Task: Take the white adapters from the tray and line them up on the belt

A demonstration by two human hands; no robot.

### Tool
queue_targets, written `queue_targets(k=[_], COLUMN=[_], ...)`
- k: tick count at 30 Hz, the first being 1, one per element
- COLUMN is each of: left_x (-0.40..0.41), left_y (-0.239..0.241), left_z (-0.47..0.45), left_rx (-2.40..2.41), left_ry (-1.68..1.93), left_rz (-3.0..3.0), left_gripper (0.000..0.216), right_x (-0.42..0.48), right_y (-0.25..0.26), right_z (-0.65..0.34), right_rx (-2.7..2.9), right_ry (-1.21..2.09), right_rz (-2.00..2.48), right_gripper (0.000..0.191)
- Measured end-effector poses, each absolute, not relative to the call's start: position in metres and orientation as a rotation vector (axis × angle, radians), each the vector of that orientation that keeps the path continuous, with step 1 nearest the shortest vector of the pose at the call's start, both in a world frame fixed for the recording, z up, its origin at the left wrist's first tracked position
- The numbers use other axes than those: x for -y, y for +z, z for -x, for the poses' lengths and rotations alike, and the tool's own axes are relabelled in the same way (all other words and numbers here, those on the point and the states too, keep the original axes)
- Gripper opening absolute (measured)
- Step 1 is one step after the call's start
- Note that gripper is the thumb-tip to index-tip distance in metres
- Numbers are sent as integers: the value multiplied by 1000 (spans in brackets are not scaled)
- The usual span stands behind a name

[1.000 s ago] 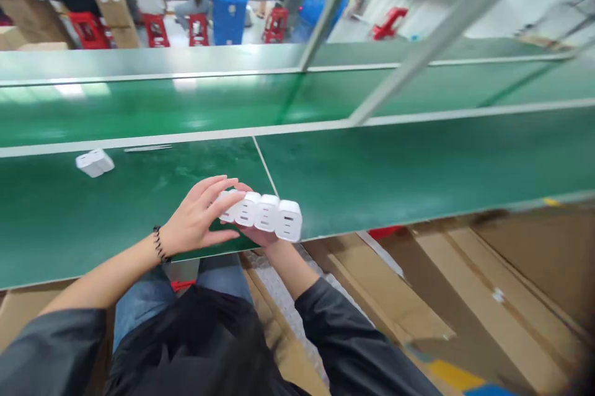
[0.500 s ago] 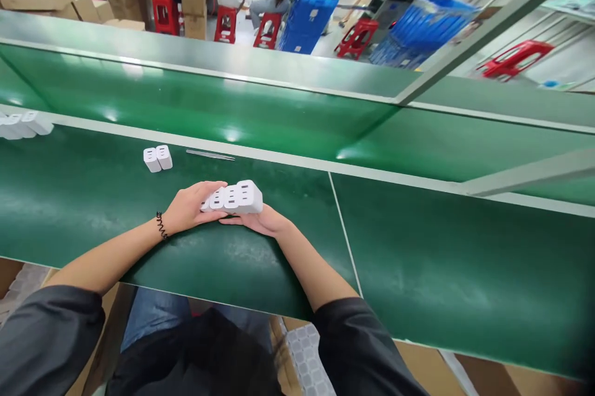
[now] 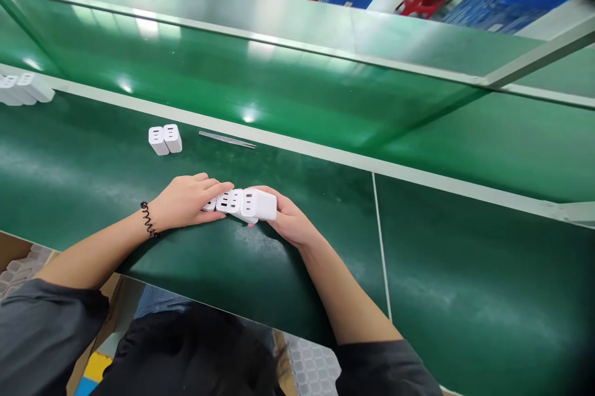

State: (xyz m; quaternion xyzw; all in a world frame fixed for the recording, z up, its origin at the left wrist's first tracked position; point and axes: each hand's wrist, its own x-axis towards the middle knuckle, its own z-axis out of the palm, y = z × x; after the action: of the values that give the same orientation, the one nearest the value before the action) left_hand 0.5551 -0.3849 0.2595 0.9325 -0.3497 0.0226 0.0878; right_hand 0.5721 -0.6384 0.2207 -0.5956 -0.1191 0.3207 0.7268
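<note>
Between my hands is a row of several white USB chargers point(image 3: 235, 202), their port faces turned toward me. My left hand point(image 3: 183, 202) is closed around the row's left end, fingers over the top and thumb along the near side. At the other end, my right hand point(image 3: 292, 221) grips the rightmost charger point(image 3: 263, 205), which sits a little out of line with the others. Its fingers are partly hidden behind the chargers. Farther back stand two white chargers point(image 3: 165, 140) side by side. Metal tweezers point(image 3: 227, 139) lie to their right.
More white chargers point(image 3: 33, 88) lean in a row at the far left. The green bench point(image 3: 465, 272) has a pale seam point(image 3: 382, 247) on the right and a raised ledge point(image 3: 316, 149) along the back. Below its front edge is a clear compartmented tray point(image 3: 313, 365).
My view has tipped downward and closer to the bench. The rightmost charger has turned and shifted out of line, with my right hand now around its right side.
</note>
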Motion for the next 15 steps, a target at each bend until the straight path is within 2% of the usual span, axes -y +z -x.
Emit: queue_targets(k=[4, 9, 15], left_x=[384, 388, 407], left_y=[262, 268, 263], left_z=[-553, -548, -529], left_rx=[1073, 957, 957], left_ry=[56, 258, 384], left_rz=[-2770, -2632, -2353], left_gripper=[52, 74, 66], right_x=[637, 636, 641], right_y=[220, 218, 230], right_z=[-572, -572, -555], right_rx=[185, 160, 400], right_ry=[633, 505, 586], right_rz=[1287, 1253, 1431], right_gripper=[39, 48, 43])
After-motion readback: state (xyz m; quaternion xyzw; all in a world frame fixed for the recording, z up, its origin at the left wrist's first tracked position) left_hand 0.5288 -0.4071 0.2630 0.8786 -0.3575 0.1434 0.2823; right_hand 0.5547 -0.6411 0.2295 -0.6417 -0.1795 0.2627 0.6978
